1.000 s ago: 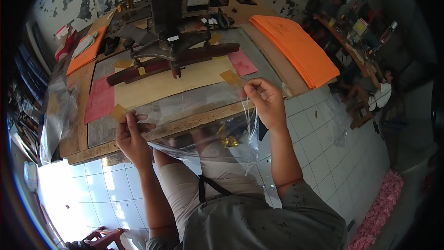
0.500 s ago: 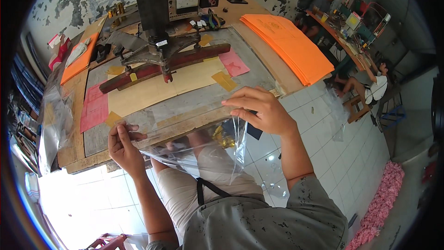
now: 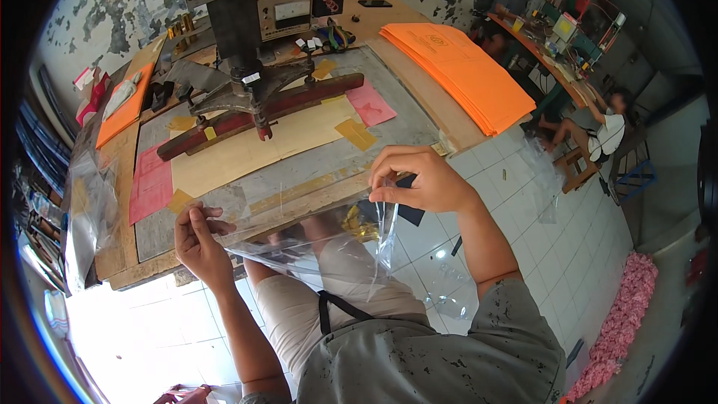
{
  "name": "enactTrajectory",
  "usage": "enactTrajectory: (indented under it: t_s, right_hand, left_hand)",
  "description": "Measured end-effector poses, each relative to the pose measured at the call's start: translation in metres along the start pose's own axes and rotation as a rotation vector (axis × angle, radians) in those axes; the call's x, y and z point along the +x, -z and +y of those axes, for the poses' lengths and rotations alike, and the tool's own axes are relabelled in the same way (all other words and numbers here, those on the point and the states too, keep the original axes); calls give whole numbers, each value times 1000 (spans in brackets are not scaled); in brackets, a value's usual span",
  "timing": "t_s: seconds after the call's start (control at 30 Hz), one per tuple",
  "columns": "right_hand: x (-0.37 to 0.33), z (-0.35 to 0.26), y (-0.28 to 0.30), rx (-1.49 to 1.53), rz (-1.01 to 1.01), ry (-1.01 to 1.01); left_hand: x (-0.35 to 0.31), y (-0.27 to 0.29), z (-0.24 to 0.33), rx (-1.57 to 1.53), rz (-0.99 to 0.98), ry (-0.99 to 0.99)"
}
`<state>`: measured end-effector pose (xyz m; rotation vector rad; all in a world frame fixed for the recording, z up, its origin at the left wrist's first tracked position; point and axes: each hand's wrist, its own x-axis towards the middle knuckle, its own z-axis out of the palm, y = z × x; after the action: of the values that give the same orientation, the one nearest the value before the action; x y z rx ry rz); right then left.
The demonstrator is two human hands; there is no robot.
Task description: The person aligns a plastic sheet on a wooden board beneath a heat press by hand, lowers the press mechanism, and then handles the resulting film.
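A clear plastic sheet [image 3: 321, 260] stretches between my two hands in front of the worktable's near edge, sagging over my lap. My left hand [image 3: 202, 243] pinches its left end between thumb and fingers. At the right end, my right hand [image 3: 422, 179] has thumb and fingertips pressed together on the gathered plastic, which hangs in shiny folds. Beyond my hands, a press with a long dark red bar [image 3: 299, 99] stands over a pale yellow sheet [image 3: 258, 151] on the grey table plate [image 3: 299, 179]. Pink sheets [image 3: 149, 187] lie at both ends of the yellow one.
A stack of orange sheets [image 3: 456, 78] lies at the table's right. More clear plastic [image 3: 93, 209] hangs on the left edge. A phone [image 3: 375, 4] lies at the back. To the right, two people sit by another bench [image 3: 542, 56]; pink material [image 3: 617, 318] lies along the floor.
My right fingers have curled from stretched out to a pinch on the plastic. The table and press appear slightly further left in the picture. My left hand keeps its grip.
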<state>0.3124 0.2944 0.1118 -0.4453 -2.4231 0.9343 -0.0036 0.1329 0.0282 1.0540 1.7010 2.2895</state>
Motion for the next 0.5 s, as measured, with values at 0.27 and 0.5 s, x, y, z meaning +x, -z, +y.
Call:
enactTrajectory:
  t_s: [0.27, 0.5]
  right_hand:
    - [-7, 6, -7, 278, 131, -147]
    - [-5, 8, -12, 441, 194, -147]
  left_hand:
    - [-4, -5, -6, -32, -2, 18]
    - [-2, -4, -5, 67, 45, 6]
